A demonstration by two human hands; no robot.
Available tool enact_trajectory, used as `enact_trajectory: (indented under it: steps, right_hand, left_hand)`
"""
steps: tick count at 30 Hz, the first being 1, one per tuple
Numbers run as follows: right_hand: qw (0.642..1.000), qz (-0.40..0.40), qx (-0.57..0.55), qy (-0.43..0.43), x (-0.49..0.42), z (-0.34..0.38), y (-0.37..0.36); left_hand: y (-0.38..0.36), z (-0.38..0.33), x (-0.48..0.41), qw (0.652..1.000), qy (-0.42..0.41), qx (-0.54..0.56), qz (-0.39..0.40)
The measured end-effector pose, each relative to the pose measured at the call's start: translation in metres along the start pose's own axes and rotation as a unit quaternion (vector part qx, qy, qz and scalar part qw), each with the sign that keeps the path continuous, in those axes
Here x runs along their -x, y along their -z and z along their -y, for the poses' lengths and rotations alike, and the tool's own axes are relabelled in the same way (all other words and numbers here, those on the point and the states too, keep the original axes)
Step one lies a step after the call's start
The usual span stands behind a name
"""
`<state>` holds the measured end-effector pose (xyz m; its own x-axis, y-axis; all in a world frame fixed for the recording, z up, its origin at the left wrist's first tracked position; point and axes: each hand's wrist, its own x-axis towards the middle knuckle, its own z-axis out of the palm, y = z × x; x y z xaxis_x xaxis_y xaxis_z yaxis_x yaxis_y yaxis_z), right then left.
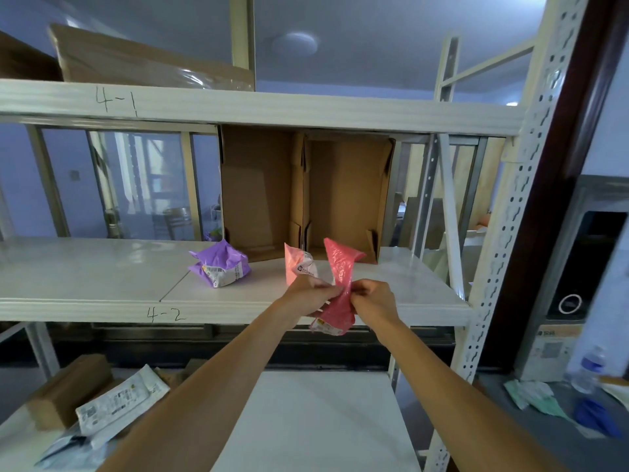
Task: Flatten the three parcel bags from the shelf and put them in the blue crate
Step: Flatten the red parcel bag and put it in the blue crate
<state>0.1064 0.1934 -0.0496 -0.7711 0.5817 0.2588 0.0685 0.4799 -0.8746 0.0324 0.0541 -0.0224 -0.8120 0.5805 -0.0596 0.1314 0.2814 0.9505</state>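
A crumpled red parcel bag (338, 267) is held upright in front of the shelf marked 4-2 (102, 277). My left hand (311, 294) and my right hand (371, 296) both pinch it at its twisted middle, fingers almost meeting. A light pink parcel bag (296, 264) stands crumpled on the shelf just behind my left hand. A crumpled purple parcel bag (219, 265) with a white label lies further left on the same shelf. No blue crate is in view.
An open cardboard box (265, 192) stands on its side at the back of the shelf. A white surface (316, 420) lies below my arms, with flat parcels and cardboard (112, 407) at lower left. A water bottle (587, 369) stands at lower right.
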Motion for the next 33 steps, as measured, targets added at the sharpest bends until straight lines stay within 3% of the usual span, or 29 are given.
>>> enact_trajectory:
  steps: [4, 9, 16, 21, 26, 28, 31, 33]
  right_hand:
    - [0.999, -0.005, 0.040, 0.036, 0.003, 0.007, 0.000]
    - [0.995, -0.024, 0.086, 0.047, 0.005, 0.009, -0.001]
    - [0.996, -0.018, 0.077, 0.037, 0.006, 0.007, -0.002]
    - [0.997, -0.035, 0.062, 0.015, 0.001, 0.006, 0.004]
    - [0.991, -0.105, 0.084, -0.017, -0.002, -0.001, 0.025]
    - [0.989, -0.098, 0.107, -0.040, -0.003, -0.003, 0.028]
    - [0.985, -0.083, 0.133, -0.070, -0.007, -0.008, 0.027]
    - [0.984, -0.072, 0.140, -0.079, -0.007, -0.011, 0.025]
  left_hand:
    - [-0.007, 0.002, -0.006, 0.999, 0.010, 0.014, -0.047]
    - [-0.010, 0.007, -0.005, 0.994, 0.043, 0.101, -0.004]
    - [-0.010, 0.012, -0.005, 0.990, 0.046, 0.126, 0.049]
    - [-0.004, 0.015, -0.010, 0.996, 0.028, 0.089, 0.005]
    - [0.009, 0.017, -0.015, 0.994, 0.020, 0.055, -0.087]
    - [0.008, 0.021, -0.017, 0.992, -0.007, -0.028, -0.121]
    - [-0.003, 0.021, -0.011, 0.950, -0.126, -0.234, -0.163]
    - [-0.012, 0.019, -0.008, 0.922, -0.206, -0.307, -0.117]
